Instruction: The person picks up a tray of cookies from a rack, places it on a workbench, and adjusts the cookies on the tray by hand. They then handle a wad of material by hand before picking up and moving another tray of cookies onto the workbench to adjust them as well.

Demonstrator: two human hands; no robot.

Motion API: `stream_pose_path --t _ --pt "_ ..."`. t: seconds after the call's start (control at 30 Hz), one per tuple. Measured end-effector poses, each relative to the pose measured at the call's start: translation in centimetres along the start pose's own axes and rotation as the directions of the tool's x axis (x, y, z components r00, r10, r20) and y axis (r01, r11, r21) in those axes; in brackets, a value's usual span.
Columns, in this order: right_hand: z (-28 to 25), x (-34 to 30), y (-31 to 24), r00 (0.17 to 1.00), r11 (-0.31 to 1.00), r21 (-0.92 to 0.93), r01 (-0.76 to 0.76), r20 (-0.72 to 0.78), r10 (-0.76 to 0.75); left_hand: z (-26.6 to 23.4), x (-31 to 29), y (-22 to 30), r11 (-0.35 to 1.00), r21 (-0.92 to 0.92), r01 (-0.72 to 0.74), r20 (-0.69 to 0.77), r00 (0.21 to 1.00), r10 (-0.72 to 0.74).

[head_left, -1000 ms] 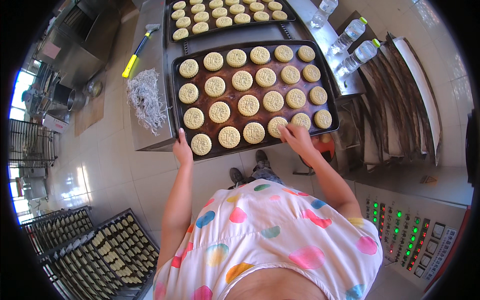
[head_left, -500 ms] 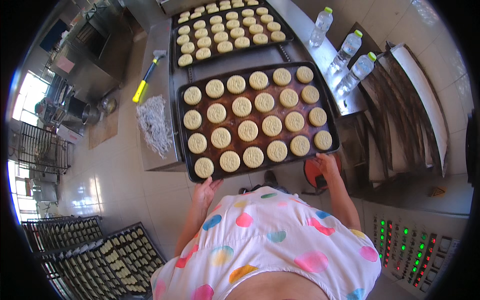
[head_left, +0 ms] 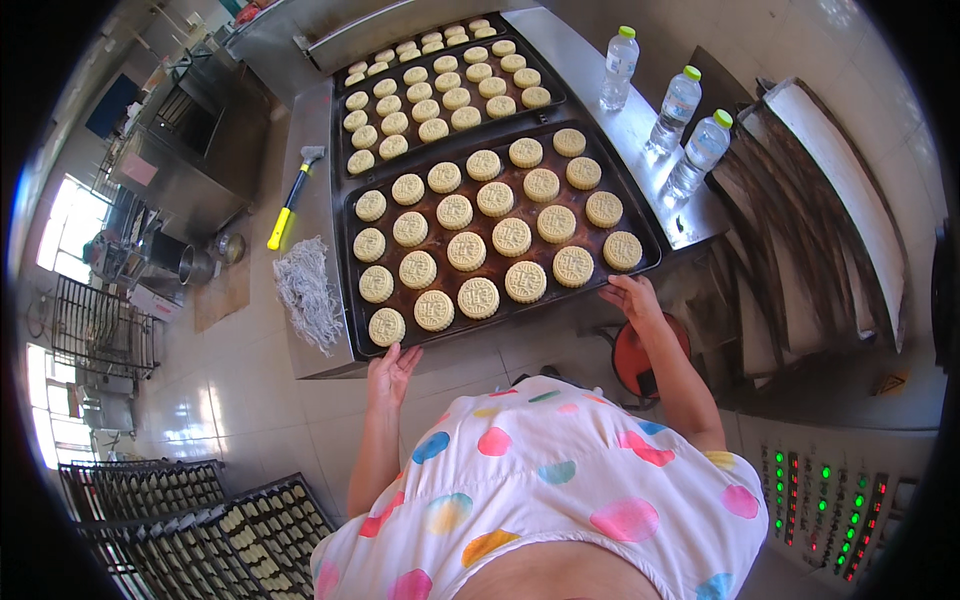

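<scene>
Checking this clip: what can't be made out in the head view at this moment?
- Left hand: fingers under the near baking tray's rim; grip unclear.
- Right hand: fingertips hidden at that rim.
- Pastries: stamped pattern too small.
- Red stool: mostly behind the right forearm.
- Floor trays: cut off by the fisheye edge.

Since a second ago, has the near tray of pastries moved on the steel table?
Yes. The near tray has slid away from the person, further onto the steel table, closing up to the far tray. Both hands, left and right, are at its near edge.
</scene>
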State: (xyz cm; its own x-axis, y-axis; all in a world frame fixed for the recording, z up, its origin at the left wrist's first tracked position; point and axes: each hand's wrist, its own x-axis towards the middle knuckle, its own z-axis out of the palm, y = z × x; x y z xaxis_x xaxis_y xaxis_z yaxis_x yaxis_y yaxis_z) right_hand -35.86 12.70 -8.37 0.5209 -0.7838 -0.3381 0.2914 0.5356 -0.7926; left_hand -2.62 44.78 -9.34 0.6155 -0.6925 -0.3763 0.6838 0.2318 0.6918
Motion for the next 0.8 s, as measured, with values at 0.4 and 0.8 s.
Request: stream_pose_path --t 0.4,0.8 --pt "0.7 5.1 -1.0 0.997 0.997 0.018 -0.078 0.001 0.078 2.3 3.4 1.2 0.999 0.012 0.036 0.001 0.999 -0.036" --pt "0.6 6.4 -1.2 0.989 0.991 0.019 -0.132 0.063 0.13 2.5 3.9 1.0 0.99 0.133 0.039 -0.015 0.999 -0.038"
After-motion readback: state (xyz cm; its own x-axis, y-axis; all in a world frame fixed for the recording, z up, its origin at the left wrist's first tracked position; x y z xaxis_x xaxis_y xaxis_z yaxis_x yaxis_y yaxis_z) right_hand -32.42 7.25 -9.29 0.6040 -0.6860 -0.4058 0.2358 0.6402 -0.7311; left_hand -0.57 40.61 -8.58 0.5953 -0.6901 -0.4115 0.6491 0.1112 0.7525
